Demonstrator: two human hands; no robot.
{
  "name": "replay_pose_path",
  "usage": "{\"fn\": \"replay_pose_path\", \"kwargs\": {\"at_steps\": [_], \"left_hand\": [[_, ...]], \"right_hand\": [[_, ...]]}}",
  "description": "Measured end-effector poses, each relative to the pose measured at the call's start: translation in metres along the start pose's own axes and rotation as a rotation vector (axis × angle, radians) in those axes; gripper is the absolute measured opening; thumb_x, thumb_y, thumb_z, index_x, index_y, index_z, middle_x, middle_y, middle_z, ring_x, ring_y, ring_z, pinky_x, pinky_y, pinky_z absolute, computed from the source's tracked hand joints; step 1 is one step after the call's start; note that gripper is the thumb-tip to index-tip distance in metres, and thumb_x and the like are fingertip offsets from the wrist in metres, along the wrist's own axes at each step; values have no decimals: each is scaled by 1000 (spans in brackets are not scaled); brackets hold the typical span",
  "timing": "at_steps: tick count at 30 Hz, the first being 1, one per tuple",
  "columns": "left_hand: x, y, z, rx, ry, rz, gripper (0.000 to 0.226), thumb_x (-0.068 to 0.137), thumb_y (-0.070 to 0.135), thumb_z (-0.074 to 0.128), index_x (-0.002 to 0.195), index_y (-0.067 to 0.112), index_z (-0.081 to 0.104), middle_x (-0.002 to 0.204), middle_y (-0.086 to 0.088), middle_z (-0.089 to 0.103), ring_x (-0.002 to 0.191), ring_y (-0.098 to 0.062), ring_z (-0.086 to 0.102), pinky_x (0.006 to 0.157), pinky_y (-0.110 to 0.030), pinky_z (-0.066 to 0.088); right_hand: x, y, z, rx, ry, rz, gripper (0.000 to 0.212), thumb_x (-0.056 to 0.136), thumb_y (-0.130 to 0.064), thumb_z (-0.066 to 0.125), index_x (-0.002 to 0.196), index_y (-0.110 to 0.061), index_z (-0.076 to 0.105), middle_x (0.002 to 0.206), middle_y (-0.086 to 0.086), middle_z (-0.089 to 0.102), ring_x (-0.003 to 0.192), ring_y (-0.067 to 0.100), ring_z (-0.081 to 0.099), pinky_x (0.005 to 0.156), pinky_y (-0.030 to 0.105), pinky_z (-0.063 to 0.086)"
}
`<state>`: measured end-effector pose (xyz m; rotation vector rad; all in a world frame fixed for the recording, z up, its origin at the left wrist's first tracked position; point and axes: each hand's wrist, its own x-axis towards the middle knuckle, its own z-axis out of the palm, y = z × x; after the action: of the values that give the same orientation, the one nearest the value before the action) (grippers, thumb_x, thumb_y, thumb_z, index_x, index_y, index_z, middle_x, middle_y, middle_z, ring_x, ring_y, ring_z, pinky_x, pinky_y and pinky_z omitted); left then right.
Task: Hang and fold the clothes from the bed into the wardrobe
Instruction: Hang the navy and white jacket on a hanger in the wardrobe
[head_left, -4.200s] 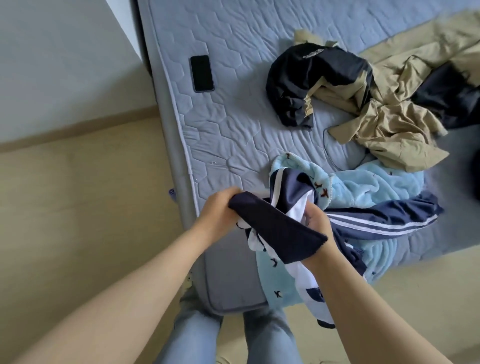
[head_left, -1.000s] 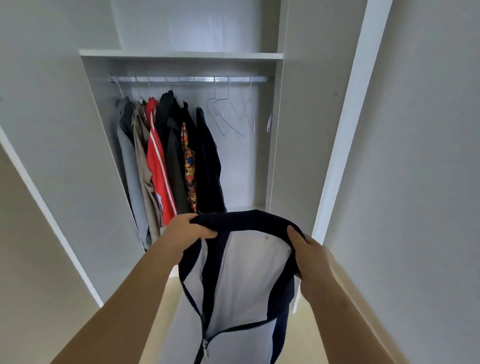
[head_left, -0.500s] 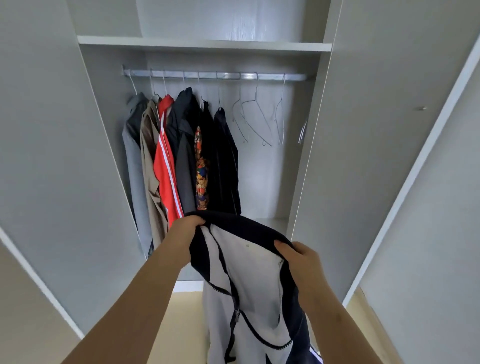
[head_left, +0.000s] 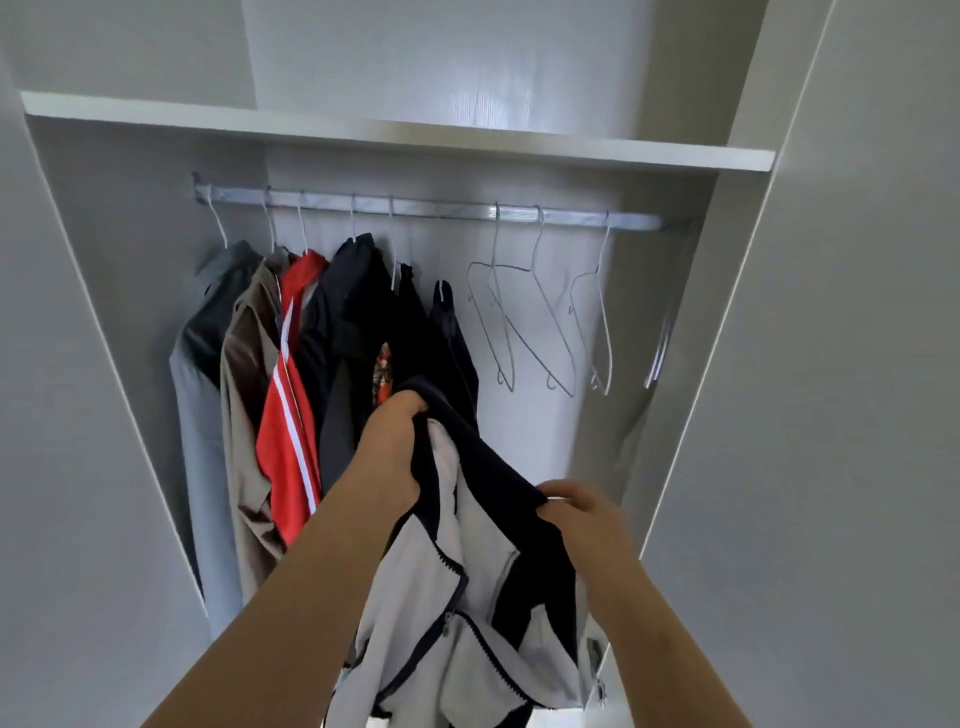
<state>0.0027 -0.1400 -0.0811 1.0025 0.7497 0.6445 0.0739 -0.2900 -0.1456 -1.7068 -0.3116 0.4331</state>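
- Presently, your left hand (head_left: 393, 439) grips the collar of the jacket (head_left: 470, 577), fingers curled round it, near the hung clothes (head_left: 291, 395).
- Your right hand (head_left: 589, 519) pinches the collar's other end, lower right.
- The jacket hangs between your hands, white lining facing you, before the open wardrobe (head_left: 395, 136).
- Bare wire hangers (head_left: 524, 322) hang on the rail (head_left: 426, 209), right of the clothes.

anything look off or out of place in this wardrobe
Nothing stands out. Hung clothes crowd the left of the rail, bare wire hangers hang to their right, and the left hand and right hand hold the navy jacket.
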Motion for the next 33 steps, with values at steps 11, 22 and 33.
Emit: {"fn": "replay_pose_path", "kwargs": {"at_steps": [11,22,33], "left_hand": [[105,32,37,-147,25,-16,35,88,6,42,118,-4,56,109,-19,66,102,-37,61,87,-42,48],[191,35,76,-654,94,38,41,97,21,35,129,1,50,127,-14,55,117,-30,52,103,-40,37],[210,37,69,-675,147,9,34,96,22,38,114,1,57,114,-14,60,95,-30,57,85,-38,41]], "right_hand": [[159,-36,32,65,-22,-143,21,89,-11,52,79,-26,61,82,-11,62,79,8,58,66,20,42],[289,-61,54,24,-172,-164,53,89,-17,60,134,-24,33,106,-3,47,77,15,55,55,20,40],[318,-88,74,262,-33,-157,7,94,-20,51,95,-17,57,70,-2,48,50,7,40,36,12,32]]}}
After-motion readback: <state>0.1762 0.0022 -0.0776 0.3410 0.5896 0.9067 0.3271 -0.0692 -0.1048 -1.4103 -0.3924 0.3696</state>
